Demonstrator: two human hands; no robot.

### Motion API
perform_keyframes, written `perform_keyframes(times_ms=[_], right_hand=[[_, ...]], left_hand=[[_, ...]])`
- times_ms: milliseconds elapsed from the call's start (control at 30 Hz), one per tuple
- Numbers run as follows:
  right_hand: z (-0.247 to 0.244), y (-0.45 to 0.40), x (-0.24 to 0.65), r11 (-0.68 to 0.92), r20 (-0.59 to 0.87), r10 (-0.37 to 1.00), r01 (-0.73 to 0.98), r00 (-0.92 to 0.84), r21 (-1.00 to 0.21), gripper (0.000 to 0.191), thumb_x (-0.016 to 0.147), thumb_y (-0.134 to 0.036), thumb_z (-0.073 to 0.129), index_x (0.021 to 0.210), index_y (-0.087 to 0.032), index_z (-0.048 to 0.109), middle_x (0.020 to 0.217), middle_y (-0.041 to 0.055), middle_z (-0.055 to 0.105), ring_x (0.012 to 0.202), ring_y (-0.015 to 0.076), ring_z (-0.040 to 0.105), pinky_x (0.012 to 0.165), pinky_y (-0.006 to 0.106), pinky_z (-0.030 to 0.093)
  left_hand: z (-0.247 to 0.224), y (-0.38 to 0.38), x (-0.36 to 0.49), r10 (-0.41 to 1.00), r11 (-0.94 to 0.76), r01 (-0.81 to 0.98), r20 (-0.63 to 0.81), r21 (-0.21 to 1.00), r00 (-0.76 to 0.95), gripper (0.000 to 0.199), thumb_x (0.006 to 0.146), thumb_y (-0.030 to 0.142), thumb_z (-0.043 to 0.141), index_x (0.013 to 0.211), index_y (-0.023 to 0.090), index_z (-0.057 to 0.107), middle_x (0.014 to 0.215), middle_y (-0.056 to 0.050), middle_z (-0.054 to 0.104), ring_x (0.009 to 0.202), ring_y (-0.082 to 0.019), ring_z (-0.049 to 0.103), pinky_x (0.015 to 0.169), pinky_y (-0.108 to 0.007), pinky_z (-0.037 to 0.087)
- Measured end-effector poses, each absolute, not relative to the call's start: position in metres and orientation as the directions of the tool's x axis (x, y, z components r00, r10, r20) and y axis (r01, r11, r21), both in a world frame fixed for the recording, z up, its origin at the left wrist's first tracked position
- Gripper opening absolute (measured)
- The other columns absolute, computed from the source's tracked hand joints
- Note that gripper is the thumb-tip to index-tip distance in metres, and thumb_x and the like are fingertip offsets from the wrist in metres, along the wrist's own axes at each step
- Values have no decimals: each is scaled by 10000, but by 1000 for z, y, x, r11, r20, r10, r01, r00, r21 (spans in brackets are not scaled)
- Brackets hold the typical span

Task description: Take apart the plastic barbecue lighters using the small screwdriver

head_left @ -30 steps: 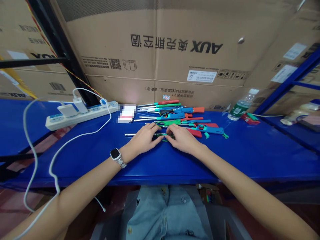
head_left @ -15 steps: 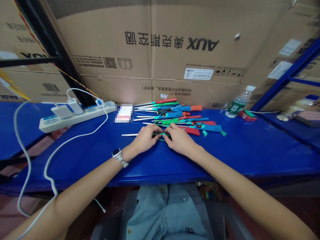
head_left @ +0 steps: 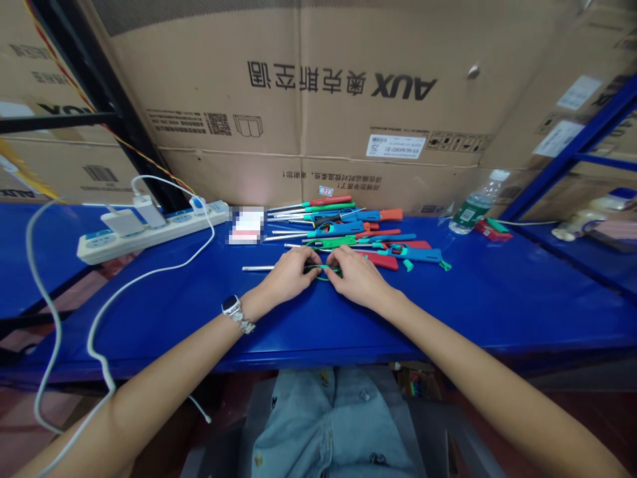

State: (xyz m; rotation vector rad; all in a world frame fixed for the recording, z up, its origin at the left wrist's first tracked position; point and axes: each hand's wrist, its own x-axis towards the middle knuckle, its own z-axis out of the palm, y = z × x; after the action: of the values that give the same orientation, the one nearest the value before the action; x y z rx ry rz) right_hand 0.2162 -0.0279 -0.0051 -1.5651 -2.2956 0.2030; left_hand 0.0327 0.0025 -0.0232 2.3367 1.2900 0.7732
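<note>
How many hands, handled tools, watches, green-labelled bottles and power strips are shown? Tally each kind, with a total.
Left hand and right hand: 2
Handled tool: 1
Watch: 1
Green-labelled bottle: 1
Power strip: 1
Total: 6

Glossy and smooth across the long blue table [head_left: 318, 332]; shiny metal on the slim silver rod [head_left: 257, 269]; smooth plastic on the blue gun-shaped handle [head_left: 342, 230]; matt cardboard on the brown panel [head_left: 338, 43] along the table's back edge.

Wears a silver-cased, dark-screened smartwatch [head_left: 230, 304] with squared, rounded corners on the left wrist [head_left: 251, 304], with a shiny metal link bracelet [head_left: 246, 326]. Wears light-blue denim bottoms [head_left: 303, 411], seamed down the middle, dotted with small dark and yellowish motifs [head_left: 377, 459]. Has left hand [head_left: 288, 273], right hand [head_left: 361, 277] and forearms [head_left: 184, 358] bare.
</note>
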Motion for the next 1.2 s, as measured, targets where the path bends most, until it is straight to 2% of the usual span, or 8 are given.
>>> perform_keyframes(times_ms=[133, 233, 300, 433, 600, 700, 900, 1200], right_hand=[[-2, -30, 216, 394, 200, 916, 875, -349, -279, 111, 972, -256, 570, 1007, -177, 640, 1084, 87, 645, 905, 220, 647, 707, 323, 428], [-1, -32, 215, 433, 214, 897, 870, -388, -235, 131, 991, -242, 542, 1002, -172, 653, 1090, 95, 637, 883, 213, 648, 716, 323, 437], [-1, -33, 215, 445, 220, 890, 869, -401, -217, 141, 1000, -233, 530, 1003, -164, 653, 1096, 104, 635, 878, 212, 649, 725, 323, 444], [-6, -31, 218, 464, 241, 881, 843, -406, -273, 110, 989, -221, 559, 1053, -155, 619, 1094, 105, 642, 903, 209, 644, 773, 325, 460], [-10, -29, 221, 481, 280, 872, 808, -402, -339, 66, 970, -211, 592, 1016, -164, 597, 1054, 84, 639, 905, 199, 619, 793, 324, 459], [-10, -29, 220, 469, 276, 879, 808, -389, -357, 37, 961, -201, 602, 972, -166, 604, 1030, 78, 632, 913, 203, 612, 802, 328, 456], [-11, -29, 220, 459, 284, 884, 807, -372, -371, 36, 947, -176, 578, 968, -170, 606, 1002, 73, 621, 878, 196, 604, 776, 324, 452], [-9, -23, 213, 471, 275, 881, 770, -385, -431, 235, 861, -131, 584, 1093, -167, 570, 1070, 93, 587, 904, 211, 591, 831, 364, 476]], left_hand=[[-20, 0, 27, 743, -669, 633, 377, 390, 553, 58, 905, 136, 638, 919, 178, 677, 950, -71, 713, 923, -240, 664, 828, -373, 536], [-17, -2, 21, 629, -773, 598, 377, 211, 680, 174, 978, 145, 537, 918, 162, 700, 980, -100, 701, 947, -245, 657, 847, -379, 541], [-16, -1, 18, 599, -795, 586, 358, 159, 716, 209, 1000, 167, 511, 939, 150, 710, 994, -111, 701, 942, -247, 659, 830, -379, 548], [-18, 2, 11, 562, -824, 543, 362, 162, 744, 241, 1018, 215, 491, 996, 153, 723, 1044, -111, 700, 966, -246, 656, 846, -390, 556], [-20, -5, 9, 604, -797, 539, 382, 273, 699, 282, 1023, 354, 512, 1094, 170, 713, 1116, -106, 693, 1061, -244, 643, 937, -417, 538], [-18, -12, 12, 623, -778, 593, 388, 210, 680, 284, 1005, 393, 542, 1102, 171, 692, 1112, -105, 695, 1076, -269, 631, 943, -454, 515], [-18, -14, 12, 493, -848, 529, 404, 25, 771, 243, 989, 283, 554, 1195, 212, 662, 1156, -103, 668, 1077, -266, 606, 916, -431, 504], [-13, -8, 3, 474, -876, 471, 376, 108, 796, 158, 964, 226, 575, 1054, 209, 704, 1044, -82, 673, 960, -232, 610, 875, -395, 510]])
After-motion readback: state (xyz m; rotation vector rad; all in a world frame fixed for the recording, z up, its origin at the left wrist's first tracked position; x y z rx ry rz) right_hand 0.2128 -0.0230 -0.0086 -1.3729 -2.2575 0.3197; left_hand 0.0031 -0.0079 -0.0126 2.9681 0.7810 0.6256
